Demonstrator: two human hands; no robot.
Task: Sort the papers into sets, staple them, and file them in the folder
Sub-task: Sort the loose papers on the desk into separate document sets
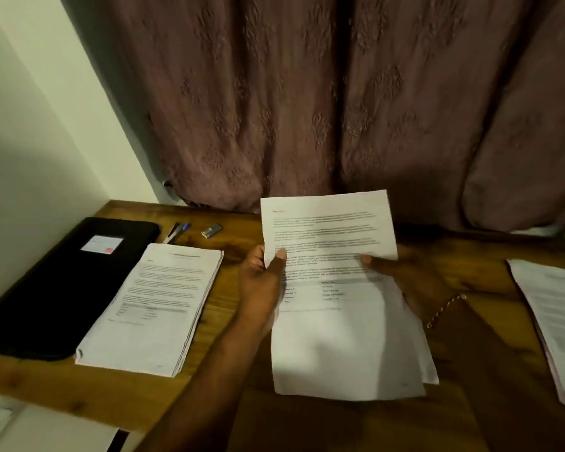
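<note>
Two hands: the left hand (pixel 261 283) and the right hand (pixel 402 272) are apart. Each one pinches one side edge of the held sheets (pixel 346 347), with the thumb on top.
Held sheets: a few loose printed pages, lifted over the middle of the wooden desk (pixel 229 409). The top page sits higher than the pages under it.
Handling: very light and limp, I judge. The pages bend and slip on each other, so it is better to hold both side edges and tap them even before stapling.
Left stack (pixel 154 308): flat near the front left corner, just beside the black folder (pixel 62 288).
Right pile (pixel 555 321): at the right edge, partly out of view.
Small stapler (pixel 212 230): it seems to be one, near the back edge, close to the pens (pixel 177 231).
Writing: the printed text is too blurred to read. The folder's white label (pixel 101 244) has a red mark, but nothing on it is legible.
</note>
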